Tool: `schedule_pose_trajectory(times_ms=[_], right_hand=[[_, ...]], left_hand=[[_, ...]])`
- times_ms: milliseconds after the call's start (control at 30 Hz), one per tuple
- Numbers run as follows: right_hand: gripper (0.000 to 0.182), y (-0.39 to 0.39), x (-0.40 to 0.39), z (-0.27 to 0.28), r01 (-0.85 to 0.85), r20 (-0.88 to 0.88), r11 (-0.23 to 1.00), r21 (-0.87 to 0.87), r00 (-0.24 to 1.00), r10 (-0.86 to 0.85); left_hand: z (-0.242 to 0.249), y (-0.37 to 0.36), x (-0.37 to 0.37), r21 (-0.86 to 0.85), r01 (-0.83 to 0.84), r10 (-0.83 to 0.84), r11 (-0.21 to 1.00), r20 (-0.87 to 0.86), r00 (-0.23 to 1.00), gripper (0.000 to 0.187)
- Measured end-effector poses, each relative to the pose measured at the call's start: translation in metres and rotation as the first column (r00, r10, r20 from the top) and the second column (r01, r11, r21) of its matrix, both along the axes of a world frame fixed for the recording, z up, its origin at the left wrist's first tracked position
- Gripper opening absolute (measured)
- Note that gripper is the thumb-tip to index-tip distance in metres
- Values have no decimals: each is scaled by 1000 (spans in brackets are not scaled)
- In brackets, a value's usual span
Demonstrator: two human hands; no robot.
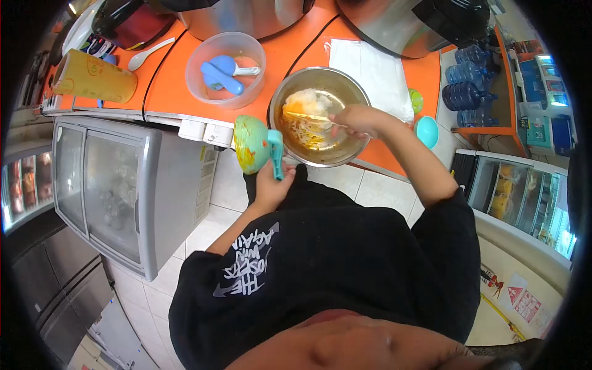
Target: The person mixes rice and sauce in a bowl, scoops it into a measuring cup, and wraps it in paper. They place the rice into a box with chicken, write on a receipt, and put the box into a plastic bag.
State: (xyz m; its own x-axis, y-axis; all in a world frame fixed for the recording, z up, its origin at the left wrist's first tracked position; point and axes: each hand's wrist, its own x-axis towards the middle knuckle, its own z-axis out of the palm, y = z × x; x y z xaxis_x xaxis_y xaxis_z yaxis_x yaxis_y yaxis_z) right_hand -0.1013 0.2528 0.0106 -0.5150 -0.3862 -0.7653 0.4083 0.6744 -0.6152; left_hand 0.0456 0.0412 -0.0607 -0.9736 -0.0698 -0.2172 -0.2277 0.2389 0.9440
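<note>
My left hand (271,187) is closed on the teal handle of a green mug (250,143), which is tipped on its side. Orange-yellow smears mark the mug, and it hangs just off the counter's front edge. Fingers of my right hand (357,120) are wrapped round a spoon-like utensil (311,116) with its far end over a metal mixing bowl (354,154). Inside that bowl lies a heap of white rice-like food (306,98), partly coated with orange-yellow sauce. More sauce streaks the bowl's bottom. The utensil's tip is partly hidden by food.
On the orange counter (166,92) stand a clear plastic tub (196,77) with blue-handled scoops, a yellow container (98,77), a white spoon (148,55) and large metal pots. White plastic sheets (370,71) lie right of the bowl. A glass-top freezer (148,185) stands at left.
</note>
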Motion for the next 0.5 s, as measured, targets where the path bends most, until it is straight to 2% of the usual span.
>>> schedule_pose_trajectory(times_ms=[33, 67, 100, 133, 200, 233, 300, 367, 400, 433, 467, 500], right_hand=[[41, 0, 0, 11, -1, 5, 1000, 0, 1000, 1], [40, 0, 1, 21, -85, -180, 979, 186, 976, 119], [39, -1, 5, 25, -130, -330, 918, 376, 907, 263], [39, -9, 13, 22, -134, -320, 918, 373, 910, 263], [35, -36, 20, 16, -23, -438, 761, 648, 806, 398], [35, -40, 24, 0, -17, -444, 761, 649, 803, 397], [34, -45, 36, -41, 39, -428, 755, 655, 842, 328], [33, -49, 20, -25, 22, -409, 751, 660, 849, 335], [32, -46, 5, -18, -95, -341, 721, 686, 834, 434], [32, -41, -8, -10, -204, -274, 678, 706, 804, 527], [32, -35, -18, -2, -260, -260, 634, 728, 751, 606], [32, -38, -19, 18, -249, -268, 633, 733, 750, 605]], left_hand=[[-5, -5, 3, 57, -25, 24, 998, 6, 1000, 29], [-30, -20, 2, -243, -18, -27, 970, -180, 983, 36], [-20, -25, -12, -255, -20, -45, 967, -246, 968, 32], [-31, -27, -29, -204, -76, 0, 976, -349, 937, 33], [-18, -34, -56, 28, 64, -53, 998, -279, 959, 32], [-23, -37, -70, 28, 65, -55, 997, -286, 957, 32], [-44, -44, -97, 307, 57, 11, 950, -215, 977, 29], [-66, -55, -112, 552, 28, 47, 833, -122, 991, 26], [-73, -61, -117, 659, 14, 54, 752, -83, 995, 25], [-81, -66, -121, 655, 31, 46, 755, -100, 994, 25], [-90, -70, -127, 332, 71, 46, 941, -334, 942, 24], [-95, -73, -132, -27, 12, -25, 1000, -536, 844, 22]])
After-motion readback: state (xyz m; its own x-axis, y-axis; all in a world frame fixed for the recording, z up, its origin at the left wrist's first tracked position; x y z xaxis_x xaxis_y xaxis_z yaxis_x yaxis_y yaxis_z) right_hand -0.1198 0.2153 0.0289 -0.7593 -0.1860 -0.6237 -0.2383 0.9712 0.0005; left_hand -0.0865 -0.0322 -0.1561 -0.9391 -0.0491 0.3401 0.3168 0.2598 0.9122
